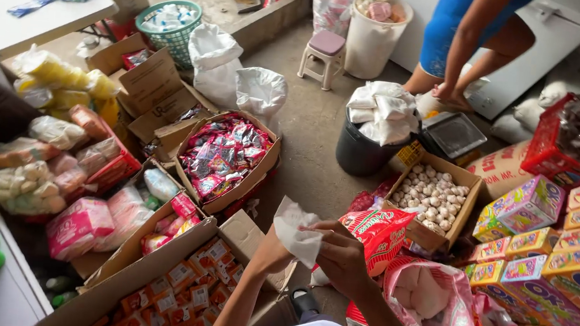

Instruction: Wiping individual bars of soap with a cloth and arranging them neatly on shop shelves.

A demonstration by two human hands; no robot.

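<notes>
Left hand [276, 249]: fingers pinch the white plastic bag [297, 228], near centre.
Right hand [342, 255]: fingers closed on the bag's edge, beside the red packet [379, 232].
Advice: spread the bag's mouth evenly.

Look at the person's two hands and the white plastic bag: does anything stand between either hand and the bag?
Nothing visible does. The left hand and right hand both already touch the white plastic bag, holding it up between them. The red packet sits just beyond the right hand, not between.
</notes>
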